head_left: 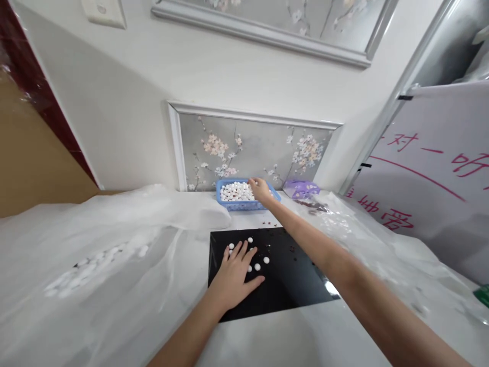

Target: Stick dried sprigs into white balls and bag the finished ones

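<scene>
My left hand lies with its fingers spread on a black, glossy sheet. Around and partly under those fingers are several small round white pieces, which look like pebbles or balls. At the back, my right hand reaches over the blue plastic basket. Its fingers are bent together at the heap of white pieces inside; whatever they pinch is hidden.
Small dark reddish bits are scattered on and behind the sheet. A purple packet sits right of the basket. Clear plastic bags spread to the right, and a translucent bag holding white pieces lies left. The wall rises behind.
</scene>
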A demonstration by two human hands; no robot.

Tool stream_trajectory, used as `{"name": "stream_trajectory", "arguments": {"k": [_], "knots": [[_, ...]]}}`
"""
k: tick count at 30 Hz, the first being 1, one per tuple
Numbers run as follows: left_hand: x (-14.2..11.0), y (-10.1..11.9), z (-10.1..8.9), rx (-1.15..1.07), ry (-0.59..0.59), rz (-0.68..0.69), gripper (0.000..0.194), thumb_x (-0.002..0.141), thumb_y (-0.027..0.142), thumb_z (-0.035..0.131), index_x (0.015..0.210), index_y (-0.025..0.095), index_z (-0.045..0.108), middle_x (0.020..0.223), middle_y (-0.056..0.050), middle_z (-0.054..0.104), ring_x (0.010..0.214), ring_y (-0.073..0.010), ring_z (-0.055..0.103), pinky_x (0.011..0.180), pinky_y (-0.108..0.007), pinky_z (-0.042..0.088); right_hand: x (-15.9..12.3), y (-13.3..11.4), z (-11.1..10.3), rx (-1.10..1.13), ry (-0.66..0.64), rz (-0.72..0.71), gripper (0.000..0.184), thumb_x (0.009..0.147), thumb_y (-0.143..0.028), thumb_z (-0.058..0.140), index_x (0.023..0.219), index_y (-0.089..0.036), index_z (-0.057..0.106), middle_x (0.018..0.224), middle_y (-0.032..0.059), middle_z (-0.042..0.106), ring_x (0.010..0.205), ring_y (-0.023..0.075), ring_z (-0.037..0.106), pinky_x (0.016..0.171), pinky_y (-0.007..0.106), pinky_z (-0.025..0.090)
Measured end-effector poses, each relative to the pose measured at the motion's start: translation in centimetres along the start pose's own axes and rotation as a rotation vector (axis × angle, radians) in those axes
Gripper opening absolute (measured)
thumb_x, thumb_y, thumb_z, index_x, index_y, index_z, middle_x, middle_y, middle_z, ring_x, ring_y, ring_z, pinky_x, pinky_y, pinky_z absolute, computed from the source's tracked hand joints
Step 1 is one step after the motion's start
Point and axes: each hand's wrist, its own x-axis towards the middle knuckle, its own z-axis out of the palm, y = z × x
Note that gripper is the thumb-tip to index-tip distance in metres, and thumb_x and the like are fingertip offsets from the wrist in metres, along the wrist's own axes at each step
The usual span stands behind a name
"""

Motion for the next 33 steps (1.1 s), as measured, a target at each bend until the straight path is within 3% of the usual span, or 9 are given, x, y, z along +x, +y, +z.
{"name": "stream_trajectory", "arguments": {"k": [5, 10, 14, 17, 19, 23, 26, 29, 33], "knots": [[-0.4, 0.1, -0.1, -0.018, -0.006, 0.012, 0.057, 0.085, 0.048, 0.044, 0.135, 0.022, 0.037, 0.143, -0.011, 0.037, 0.135, -0.0273, 0.027, 0.109, -0.055, 0.015, 5.7, -3.4, 1.3, -0.084, -0.066, 0.059, 0.032, 0.088, -0.032, 0.052, 0.116, -0.015, 0.052, 0.115, 0.0083, 0.055, 0.097, 0.0194, 0.057, 0.081, 0.04, 0.049], [-0.5, 0.0, 0.1, -0.041, 0.016, 0.014, 0.053, 0.085, 0.044, 0.045, 0.133, 0.023, 0.04, 0.142, -0.009, 0.039, 0.134, -0.0267, 0.03, 0.109, -0.054, 0.017, 7.6, -4.3, 1.6, -0.159, -0.235, 0.112, 0.031, 0.09, -0.032, 0.049, 0.115, -0.015, 0.053, 0.115, 0.008, 0.055, 0.097, 0.0192, 0.057, 0.082, 0.039, 0.049], [-0.4, 0.0, 0.2, -0.049, 0.035, 0.02, 0.05, 0.085, 0.042, 0.046, 0.132, 0.024, 0.041, 0.141, -0.009, 0.041, 0.133, -0.026, 0.031, 0.109, -0.053, 0.018, 7.8, -3.5, 0.1, -0.204, -0.339, 0.125, 0.031, 0.089, -0.032, 0.051, 0.115, -0.015, 0.053, 0.115, 0.0079, 0.055, 0.097, 0.0195, 0.057, 0.081, 0.04, 0.049], [-0.3, 0.0, 0.2, -0.049, 0.037, 0.017, 0.05, 0.086, 0.041, 0.045, 0.132, 0.023, 0.041, 0.14, -0.009, 0.043, 0.133, -0.0255, 0.032, 0.109, -0.052, 0.018, 7.4, -2.8, -1.9, -0.204, -0.339, 0.072, 0.032, 0.088, -0.035, 0.051, 0.114, -0.015, 0.054, 0.116, 0.0078, 0.055, 0.1, 0.0206, 0.056, 0.084, 0.041, 0.048], [-0.2, -0.1, 0.1, -0.056, 0.034, 0.005, 0.049, 0.086, 0.041, 0.045, 0.131, 0.022, 0.042, 0.14, -0.009, 0.043, 0.133, -0.0255, 0.032, 0.109, -0.051, 0.017, 6.7, -2.5, -3.3, -0.189, -0.319, 0.025, 0.037, 0.092, -0.042, 0.04, 0.111, -0.015, 0.057, 0.118, 0.0098, 0.056, 0.106, 0.0231, 0.054, 0.089, 0.044, 0.044], [-0.1, -0.1, 0.0, -0.139, 0.054, -0.003, 0.05, 0.085, 0.04, 0.047, 0.13, 0.02, 0.042, 0.138, -0.01, 0.045, 0.132, -0.0255, 0.033, 0.11, -0.051, 0.016, 2.7, -1.4, -4.9, -0.148, -0.256, -0.098, 0.064, 0.094, -0.051, 0.011, 0.113, -0.014, 0.059, 0.125, 0.0128, 0.055, 0.117, 0.0255, 0.049, 0.098, 0.042, 0.036], [0.1, -0.2, -0.2, -0.317, 0.097, -0.017, 0.051, 0.084, 0.042, 0.047, 0.131, 0.022, 0.041, 0.137, -0.009, 0.046, 0.13, -0.0245, 0.037, 0.111, -0.049, 0.014, -3.6, 0.2, -4.7, -0.12, -0.252, -0.26, 0.061, 0.091, -0.055, 0.022, 0.118, -0.013, 0.055, 0.124, 0.0142, 0.055, 0.12, 0.0246, 0.046, 0.103, 0.04, 0.031], [0.4, -0.7, -0.4, -0.623, 0.218, -0.091, 0.047, 0.085, 0.04, 0.047, 0.128, 0.024, 0.042, 0.137, -0.007, 0.046, 0.129, -0.0229, 0.038, 0.11, -0.044, 0.021, -11.6, 2.4, -3.9, -0.1, -0.325, -0.4, 0.064, 0.083, -0.062, 0.04, 0.128, -0.017, 0.045, 0.131, 0.0127, 0.049, 0.124, 0.0242, 0.041, 0.105, 0.042, 0.03], [1.0, -1.7, -0.6, -1.055, 0.511, -0.267, 0.035, 0.082, 0.037, 0.048, 0.114, 0.022, 0.051, 0.129, -0.008, 0.053, 0.123, -0.0214, 0.045, 0.104, -0.036, 0.031, -18.4, 4.1, -2.4, -0.196, -0.512, -0.55, 0.103, 0.065, -0.069, 0.058, 0.14, -0.009, 0.024, 0.146, 0.0236, 0.022, 0.136, 0.034, 0.016, 0.107, 0.055, 0.02]]}}
